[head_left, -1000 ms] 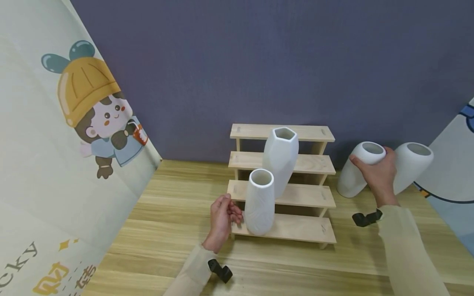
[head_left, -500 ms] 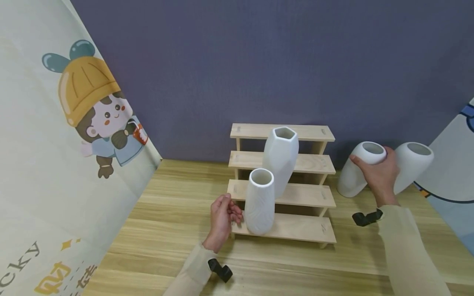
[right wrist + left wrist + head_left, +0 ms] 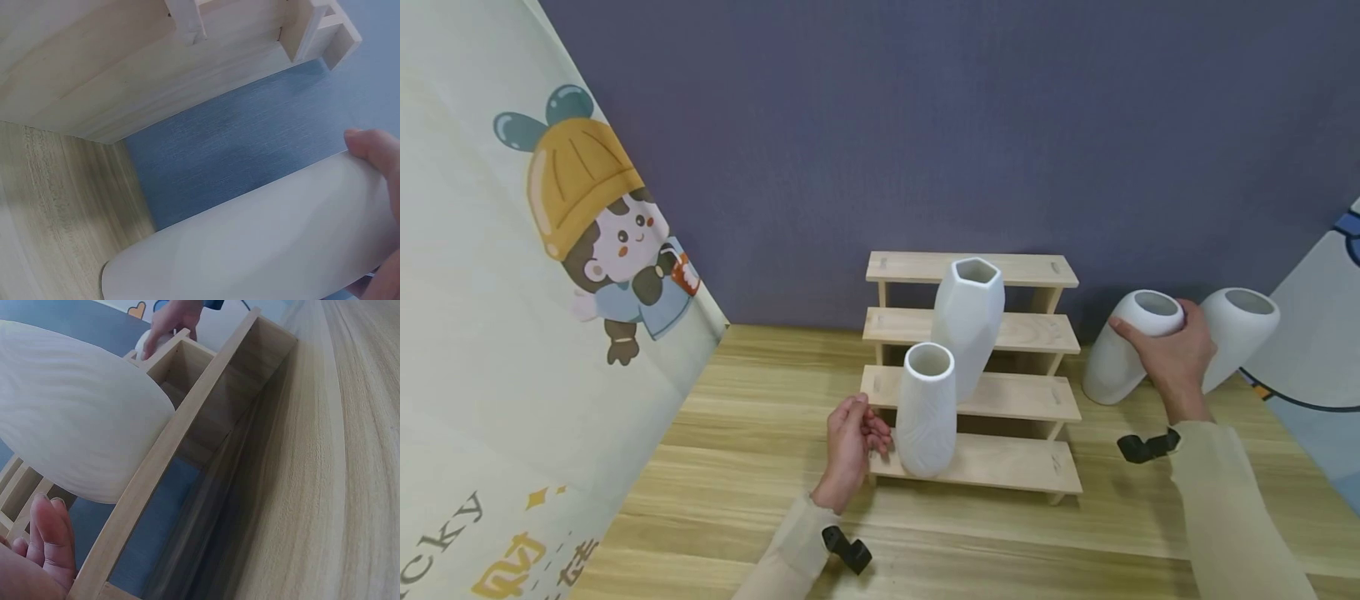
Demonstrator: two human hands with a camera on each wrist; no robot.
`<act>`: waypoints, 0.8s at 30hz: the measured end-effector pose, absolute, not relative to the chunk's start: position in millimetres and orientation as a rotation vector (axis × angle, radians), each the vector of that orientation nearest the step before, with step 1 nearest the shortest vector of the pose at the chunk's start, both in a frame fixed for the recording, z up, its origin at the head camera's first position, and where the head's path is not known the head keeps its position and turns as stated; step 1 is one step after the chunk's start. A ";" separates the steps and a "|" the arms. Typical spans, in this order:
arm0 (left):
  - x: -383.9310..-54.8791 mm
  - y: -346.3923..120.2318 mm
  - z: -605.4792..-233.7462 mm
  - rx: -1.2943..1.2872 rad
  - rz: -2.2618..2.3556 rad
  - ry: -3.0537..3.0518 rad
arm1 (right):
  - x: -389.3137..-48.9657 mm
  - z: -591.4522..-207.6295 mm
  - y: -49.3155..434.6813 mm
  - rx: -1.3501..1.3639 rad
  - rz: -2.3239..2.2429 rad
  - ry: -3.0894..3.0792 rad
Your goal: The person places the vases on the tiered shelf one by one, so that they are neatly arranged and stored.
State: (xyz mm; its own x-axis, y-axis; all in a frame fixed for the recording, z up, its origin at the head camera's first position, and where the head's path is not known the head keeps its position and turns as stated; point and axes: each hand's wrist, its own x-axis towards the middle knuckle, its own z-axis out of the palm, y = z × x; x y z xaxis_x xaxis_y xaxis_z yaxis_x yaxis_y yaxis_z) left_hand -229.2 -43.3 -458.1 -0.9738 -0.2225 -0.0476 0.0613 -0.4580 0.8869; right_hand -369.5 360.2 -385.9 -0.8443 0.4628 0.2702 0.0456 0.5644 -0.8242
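My right hand (image 3: 1176,354) grips a smooth white vase (image 3: 1120,358) near its mouth, thumb on the left side and fingers round the far right. In the right wrist view this vase (image 3: 250,237) slants across the lower part, its base down at the wooden tabletop. My left hand (image 3: 850,446) rests at the left end of the lowest step of a wooden tiered stand (image 3: 1015,462), fingers loosely bent and holding nothing. Beside it a white vase with carved wavy lines (image 3: 927,417) stands on that step. Behind stands a taller faceted vase (image 3: 967,325) with a five-sided mouth.
Another white vase (image 3: 1240,333) stands to the right of my right hand, partly hidden by it. A dark blue backdrop (image 3: 925,125) rises behind the stand. A pale printed panel (image 3: 512,333) borders the wood-grain tabletop (image 3: 737,467) on the left, another (image 3: 1315,367) on the right.
My right hand and the vase it grips have shifted very slightly towards me, the hand also a little to the right. The left hand and the vases on the stand stay put.
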 end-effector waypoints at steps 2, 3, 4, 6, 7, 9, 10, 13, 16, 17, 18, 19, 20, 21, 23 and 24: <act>-229.2 -43.3 -458.4 0.237 -2.539 -1.535 | -367.5 -384.7 359.8 -0.409 1.214 -2.333; -229.4 -43.4 -458.6 0.237 -2.538 -1.537 | -366.5 -383.9 359.5 -0.413 1.209 -2.333; -229.4 -43.5 -458.9 0.239 -2.537 -1.541 | -365.4 -383.1 359.3 -0.419 1.208 -2.334; -229.2 -43.4 -458.8 0.240 -2.535 -1.545 | -363.5 -381.5 359.3 -0.429 1.199 -2.340; -229.2 -43.3 -458.9 0.241 -2.534 -1.548 | -362.6 -380.5 359.3 -0.430 1.195 -2.344; -229.4 -43.4 -459.2 0.240 -2.530 -1.553 | -361.3 -378.6 359.9 -0.429 1.183 -2.349; -229.4 -43.2 -459.2 0.242 -2.531 -1.549 | -360.9 -377.5 360.1 -0.429 1.176 -2.351; -229.7 -42.9 -459.3 0.244 -2.534 -1.543 | -359.5 -374.1 360.7 -0.439 1.154 -2.350; -229.9 -42.7 -458.9 0.249 -2.535 -1.535 | -357.8 -370.2 361.1 -0.451 1.137 -2.343; -230.2 -42.8 -458.9 0.248 -2.533 -1.536 | -357.1 -368.8 361.2 -0.452 1.129 -2.341; -230.3 -42.9 -458.8 0.249 -2.532 -1.537 | -356.3 -367.2 361.4 -0.454 1.124 -2.341; -230.4 -42.9 -458.8 0.250 -2.530 -1.539 | -355.5 -365.4 361.7 -0.457 1.116 -2.344; -230.6 -42.9 -459.0 0.250 -2.529 -1.539 | -354.6 -363.5 361.9 -0.457 1.109 -2.345; -230.6 -42.8 -459.0 0.252 -2.530 -1.535 | -353.7 -361.4 362.2 -0.459 1.102 -2.348; -230.7 -42.6 -459.1 0.254 -2.531 -1.533 | -351.8 -357.7 362.8 -0.463 1.100 -2.355; -230.6 -42.5 -459.0 0.256 -2.530 -1.534 | -350.9 -355.7 363.1 -0.467 1.106 -2.359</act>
State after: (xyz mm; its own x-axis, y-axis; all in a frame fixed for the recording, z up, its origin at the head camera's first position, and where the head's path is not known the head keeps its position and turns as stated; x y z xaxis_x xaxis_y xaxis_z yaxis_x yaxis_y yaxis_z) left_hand -230.6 -42.5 -459.0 -0.9706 -0.2339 -0.0575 0.0572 -0.4557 0.8883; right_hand -350.9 363.1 -355.7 -0.8218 0.4937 0.2845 0.0972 0.6135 -0.7837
